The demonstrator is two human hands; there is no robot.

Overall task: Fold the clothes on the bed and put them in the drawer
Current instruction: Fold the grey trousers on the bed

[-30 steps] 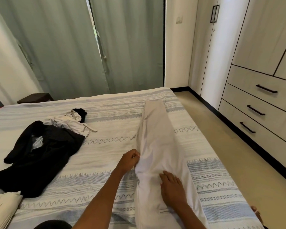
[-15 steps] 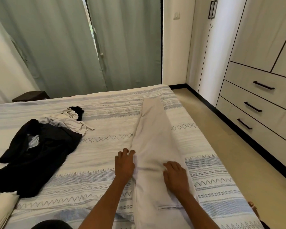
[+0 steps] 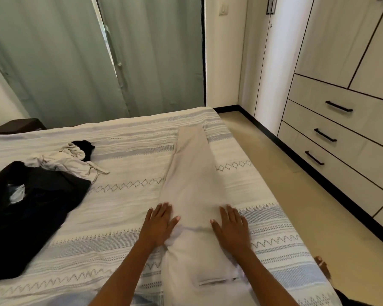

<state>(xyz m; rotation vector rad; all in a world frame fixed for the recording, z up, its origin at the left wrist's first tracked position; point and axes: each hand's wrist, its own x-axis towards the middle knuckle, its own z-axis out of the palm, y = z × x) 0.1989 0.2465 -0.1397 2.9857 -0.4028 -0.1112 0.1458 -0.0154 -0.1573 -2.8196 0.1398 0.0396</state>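
- head view: the left hand [image 3: 160, 225] lies flat, palm down, fingers straight and slightly spread; it holds nothing and presses on the left edge of the long pale beige folded trousers [image 3: 194, 186].
- the right hand [image 3: 231, 227] lies flat in the same way, fingers straight and a little apart, gripping nothing, resting on the right edge of the same trousers.
- the trousers lie lengthwise on the white bed cover with blue-grey zigzag and diamond bands [image 3: 124, 204]; the leg end runs away beyond the fingertips toward the far edge of the bed, and the waist end lies back past both wrists, with a pocket slit showing near the right forearm.
- between the two thumbs a shallow crease crosses the cloth.
- well out to the left of the left fingers lies a crumpled black garment [image 3: 31, 213], unfolded, with a pale lining showing at its opening.
- touching the far edge of that black garment sits a rumpled light grey garment [image 3: 69, 162], with a small black piece of cloth [image 3: 84, 146] at its far side.
- to the right of the right fingers, across a strip of beige floor, stands a pale wood-grain wardrobe with three closed drawers and black bar handles [image 3: 341, 138].
- beyond the fingertips, past the bed, hang sage green curtains [image 3: 93, 58].
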